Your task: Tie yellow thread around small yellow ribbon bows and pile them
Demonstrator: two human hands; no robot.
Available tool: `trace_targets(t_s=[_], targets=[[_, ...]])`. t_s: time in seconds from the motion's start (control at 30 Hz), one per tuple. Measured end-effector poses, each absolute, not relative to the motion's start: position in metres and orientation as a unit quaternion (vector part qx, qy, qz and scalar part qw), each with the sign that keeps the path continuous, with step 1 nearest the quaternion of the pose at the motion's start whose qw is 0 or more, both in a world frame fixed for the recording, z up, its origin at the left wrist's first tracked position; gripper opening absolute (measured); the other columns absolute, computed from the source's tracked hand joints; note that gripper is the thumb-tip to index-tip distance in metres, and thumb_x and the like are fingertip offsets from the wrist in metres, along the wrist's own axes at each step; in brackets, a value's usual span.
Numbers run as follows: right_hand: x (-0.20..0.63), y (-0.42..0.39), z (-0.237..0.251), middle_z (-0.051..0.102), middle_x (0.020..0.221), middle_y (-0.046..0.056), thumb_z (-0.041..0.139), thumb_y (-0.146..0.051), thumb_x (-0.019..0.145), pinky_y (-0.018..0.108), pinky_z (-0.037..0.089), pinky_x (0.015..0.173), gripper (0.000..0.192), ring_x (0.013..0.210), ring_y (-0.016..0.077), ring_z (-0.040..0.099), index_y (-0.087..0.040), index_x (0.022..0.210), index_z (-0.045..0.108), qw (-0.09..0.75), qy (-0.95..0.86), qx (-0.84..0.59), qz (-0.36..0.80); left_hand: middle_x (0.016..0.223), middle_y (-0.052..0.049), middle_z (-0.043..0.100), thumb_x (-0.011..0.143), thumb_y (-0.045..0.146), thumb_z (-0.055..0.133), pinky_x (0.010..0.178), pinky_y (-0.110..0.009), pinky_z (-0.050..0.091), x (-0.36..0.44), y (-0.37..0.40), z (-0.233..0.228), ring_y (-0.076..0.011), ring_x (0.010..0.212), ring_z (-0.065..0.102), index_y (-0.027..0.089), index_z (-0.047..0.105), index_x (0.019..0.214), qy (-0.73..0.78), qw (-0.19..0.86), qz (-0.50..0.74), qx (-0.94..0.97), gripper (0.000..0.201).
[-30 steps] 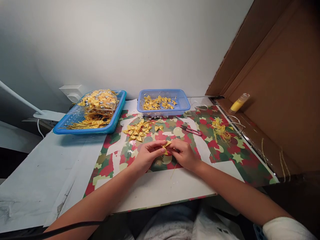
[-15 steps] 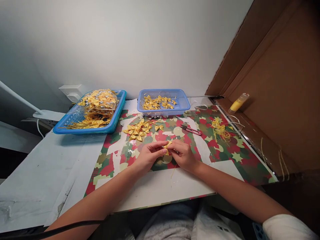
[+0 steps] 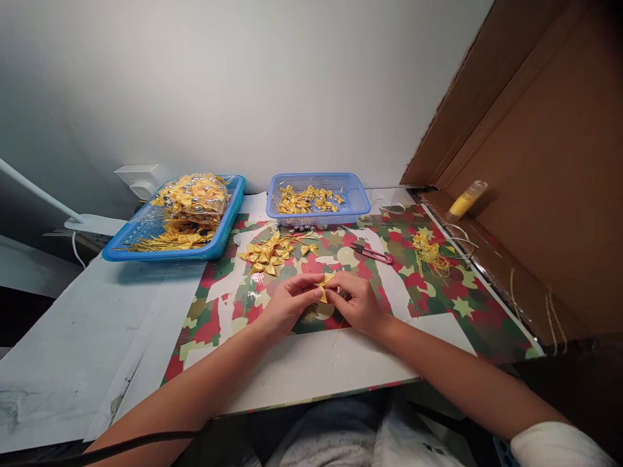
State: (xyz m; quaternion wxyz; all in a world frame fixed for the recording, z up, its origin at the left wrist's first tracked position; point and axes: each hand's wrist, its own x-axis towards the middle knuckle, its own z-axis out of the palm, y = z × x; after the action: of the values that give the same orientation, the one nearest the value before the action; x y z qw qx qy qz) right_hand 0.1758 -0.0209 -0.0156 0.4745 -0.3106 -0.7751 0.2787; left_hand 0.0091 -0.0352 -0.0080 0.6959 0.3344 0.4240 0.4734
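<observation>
My left hand (image 3: 287, 303) and right hand (image 3: 357, 302) meet fingertip to fingertip, both pinching a small yellow bow (image 3: 324, 288) just above the patterned mat (image 3: 438, 305). A thin thread (image 3: 339, 329) trails down from under my right hand. Just beyond my left hand lies a pile of bows (image 3: 270, 253); beyond my right, the snips (image 3: 372, 253). Farther off stands a small blue basket (image 3: 316, 200).

Two bare hands, left hand (image 3: 285, 305) and right hand (image 3: 359, 303), pinch a small yellow ribbon bow (image 3: 324, 287) together above a patterned mat (image 3: 438, 305), with two blue baskets (image 3: 316, 194) of bows behind.
</observation>
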Motion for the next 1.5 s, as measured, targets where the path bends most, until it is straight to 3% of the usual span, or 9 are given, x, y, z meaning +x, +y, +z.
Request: trace_targets(t_s=[0.2, 0.37, 0.6, 0.87, 0.97, 1.1, 1.2, 1.33, 1.5], targets=[[0.181, -0.020, -0.005, 0.067, 0.086, 0.003, 0.057, -0.018, 0.085, 0.038, 0.045, 0.081, 0.009, 0.086, 0.0203, 0.060, -0.023, 0.089, 0.063, 0.510, -0.758, -0.359, 0.191, 0.094, -0.007, 0.072, 0.062, 0.031, 0.083, 0.072, -0.027, 0.054, 0.007, -0.035, -0.005, -0.0167, 0.080, 0.067, 0.015, 0.070, 0.102, 0.445, 0.653, 0.468, 0.397, 0.046], [0.182, -0.015, -0.010, 0.065, 0.087, 0.004, 0.057, -0.015, 0.083, 0.038, 0.044, 0.082, 0.012, 0.088, 0.0208, 0.057, -0.022, 0.087, 0.066, 0.478, -0.775, -0.369, 0.187, 0.076, -0.006, 0.072, 0.066, 0.035, 0.079, 0.067, -0.027, 0.054, 0.006, -0.034, -0.008, -0.0168, 0.073, 0.067, 0.012, 0.069, 0.108, 0.478, 0.615, 0.404, 0.480, 0.048], [0.184, -0.009, -0.015, 0.065, 0.083, 0.004, 0.060, -0.012, 0.079, 0.036, 0.044, 0.080, 0.011, 0.087, 0.0206, 0.056, -0.021, 0.080, 0.067, 0.436, -0.758, -0.422, 0.237, 0.084, -0.010, 0.074, 0.067, 0.039, 0.076, 0.065, -0.029, 0.053, 0.002, -0.029, -0.013, -0.0197, 0.075, 0.068, 0.010, 0.069, 0.111, 0.522, 0.565, 0.351, 0.534, 0.053], [0.176, -0.010, -0.020, 0.065, 0.080, 0.004, 0.066, -0.012, 0.078, 0.036, 0.045, 0.077, 0.012, 0.085, 0.0205, 0.054, -0.022, 0.076, 0.072, 0.359, -0.785, -0.409, 0.298, 0.082, -0.008, 0.073, 0.071, 0.038, 0.070, 0.059, -0.023, 0.048, 0.005, -0.029, -0.006, -0.0149, 0.068, 0.063, 0.011, 0.072, 0.103, 0.491, 0.552, 0.343, 0.580, 0.042], [0.177, -0.009, -0.017, 0.067, 0.082, 0.004, 0.062, -0.013, 0.082, 0.037, 0.045, 0.080, 0.014, 0.088, 0.0204, 0.055, -0.023, 0.074, 0.069, 0.405, -0.781, -0.369, 0.299, 0.083, -0.009, 0.072, 0.072, 0.036, 0.068, 0.062, -0.024, 0.048, 0.003, -0.028, -0.008, -0.0150, 0.070, 0.062, 0.010, 0.072, 0.104, 0.476, 0.561, 0.348, 0.581, 0.041], [0.181, -0.008, -0.008, 0.069, 0.091, 0.004, 0.056, -0.025, 0.090, 0.039, 0.045, 0.090, 0.012, 0.098, 0.0198, 0.059, -0.023, 0.082, 0.065, 0.503, -0.717, -0.316, 0.365, 0.073, -0.006, 0.069, 0.071, 0.032, 0.066, 0.050, -0.021, 0.042, -0.001, -0.025, -0.011, -0.0112, 0.057, 0.054, 0.009, 0.071, 0.108, 0.511, 0.513, 0.338, 0.602, 0.044], [0.183, -0.006, -0.002, 0.066, 0.079, 0.001, 0.054, -0.035, 0.092, 0.037, 0.049, 0.085, 0.014, 0.083, 0.0169, 0.063, -0.023, 0.087, 0.059, 0.526, -0.641, -0.309, 0.466, 0.067, -0.002, 0.066, 0.070, 0.028, 0.064, 0.046, -0.019, 0.036, -0.003, -0.023, -0.010, -0.0095, 0.053, 0.049, 0.012, 0.071, 0.109, 0.516, 0.491, 0.323, 0.623, 0.043], [0.198, 0.001, 0.021, 0.039, 0.055, -0.008, 0.055, -0.045, 0.090, 0.027, 0.046, 0.055, 0.020, 0.046, 0.0100, 0.040, -0.027, 0.085, 0.050, 0.602, -0.557, -0.258, 0.511, 0.062, -0.001, 0.064, 0.069, 0.025, 0.062, 0.044, -0.018, 0.035, -0.003, -0.024, -0.004, -0.0098, 0.051, 0.049, 0.014, 0.073, 0.107, 0.530, 0.479, 0.298, 0.633, 0.041], [0.241, -0.005, 0.085, 0.021, 0.056, -0.007, 0.062, -0.037, 0.087, 0.023, 0.029, 0.045, 0.019, 0.046, 0.0101, 0.023, -0.027, 0.079, 0.049, 0.715, -0.524, -0.190, 0.421, 0.067, -0.003, 0.069, 0.068, 0.024, 0.061, 0.046, -0.019, 0.037, -0.004, -0.023, 0.003, -0.0117, 0.053, 0.053, 0.015, 0.074, 0.105, 0.524, 0.468, 0.270, 0.658, 0.040]])
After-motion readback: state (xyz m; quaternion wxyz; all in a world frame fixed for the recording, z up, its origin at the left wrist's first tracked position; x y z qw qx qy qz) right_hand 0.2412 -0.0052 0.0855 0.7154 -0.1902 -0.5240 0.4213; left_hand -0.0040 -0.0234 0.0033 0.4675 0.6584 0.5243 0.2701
